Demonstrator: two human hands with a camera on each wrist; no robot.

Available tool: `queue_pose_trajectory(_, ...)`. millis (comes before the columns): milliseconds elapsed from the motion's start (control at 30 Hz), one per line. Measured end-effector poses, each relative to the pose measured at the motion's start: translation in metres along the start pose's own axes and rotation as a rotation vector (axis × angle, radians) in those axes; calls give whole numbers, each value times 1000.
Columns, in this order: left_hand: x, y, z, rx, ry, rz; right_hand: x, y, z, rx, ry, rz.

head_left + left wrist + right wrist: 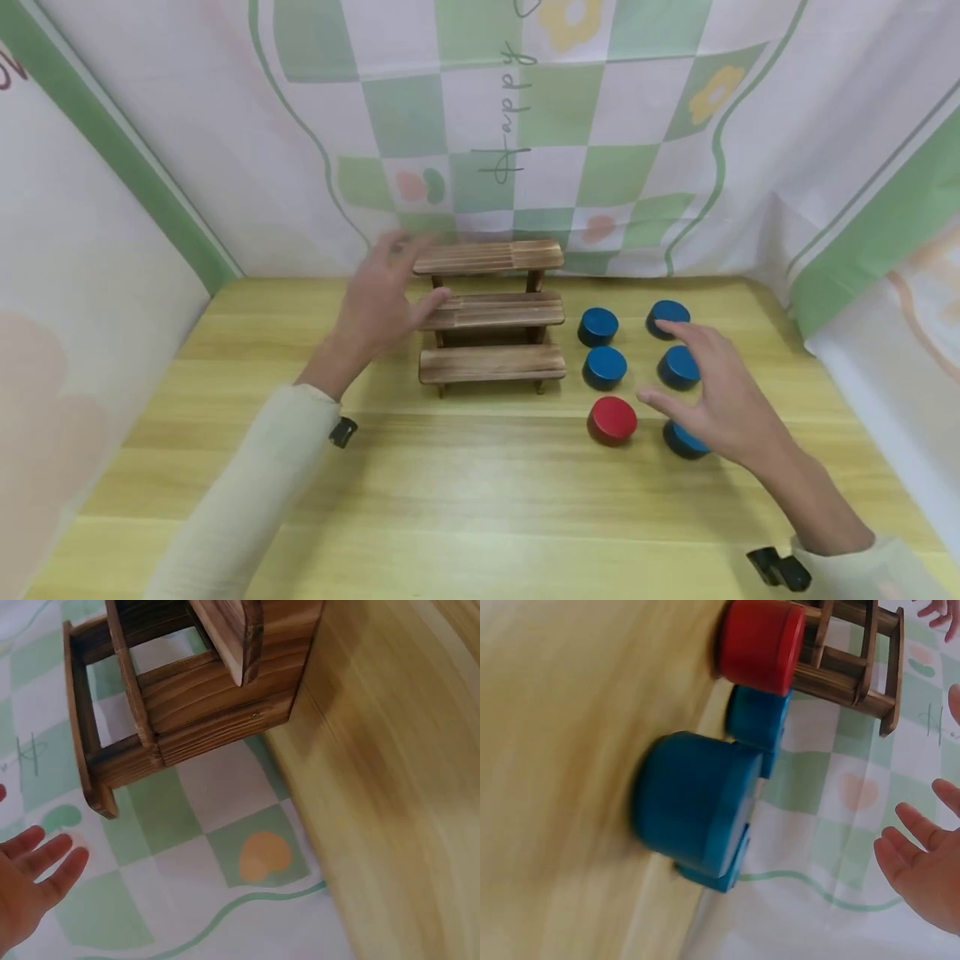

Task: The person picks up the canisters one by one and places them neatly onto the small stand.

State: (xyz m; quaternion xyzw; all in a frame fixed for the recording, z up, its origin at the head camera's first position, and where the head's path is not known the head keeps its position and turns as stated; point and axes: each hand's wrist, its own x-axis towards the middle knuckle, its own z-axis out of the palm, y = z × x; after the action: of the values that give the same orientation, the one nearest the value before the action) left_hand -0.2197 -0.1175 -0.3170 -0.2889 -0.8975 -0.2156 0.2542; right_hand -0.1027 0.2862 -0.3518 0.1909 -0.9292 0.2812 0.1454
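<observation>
A three-step wooden shelf (491,364) stands at the back of the table. My left hand (375,304) is at its left side, fingers spread by the upper steps, holding nothing; the left wrist view shows the fingers apart from the shelf's dark wood (217,712). My right hand (731,400) hovers over the right-hand column of blue round blocks (679,367), thumb and fingers wide apart with nothing between them. Partly under that hand sits the nearest blue block (684,440). A red round block (612,419) lies left of the thumb, in front of two more blue ones (604,367).
Behind the shelf hangs a green-and-white checked cloth (480,108). Pale cloth walls (97,333) with green bands enclose the left and right sides. The wood-grain tabletop (480,500) extends in front of the shelf and blocks.
</observation>
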Motion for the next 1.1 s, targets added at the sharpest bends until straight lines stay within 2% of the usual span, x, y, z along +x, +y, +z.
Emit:
queue_pose_trajectory(100,0,-5,2,-60,-40,-111,-8,7,1,35,-4,21)
queue_pose_trajectory(167,0,-9,4,-96,-36,-145,-13,12,1,55,-4,32)
queue_pose_trajectory(367,-1,-15,10,-137,-21,-174,-25,21,-1,79,-28,106)
queue_pose_trajectory(667,3,-23,18,-144,-60,-216,-50,36,-2,119,-91,162)
queue_pose_trajectory(833,7,-25,22,-221,-62,-246,-60,45,1,110,-111,203)
queue_pose_trajectory(1100,9,-35,29,-372,-77,-363,-74,59,3,132,-131,221)
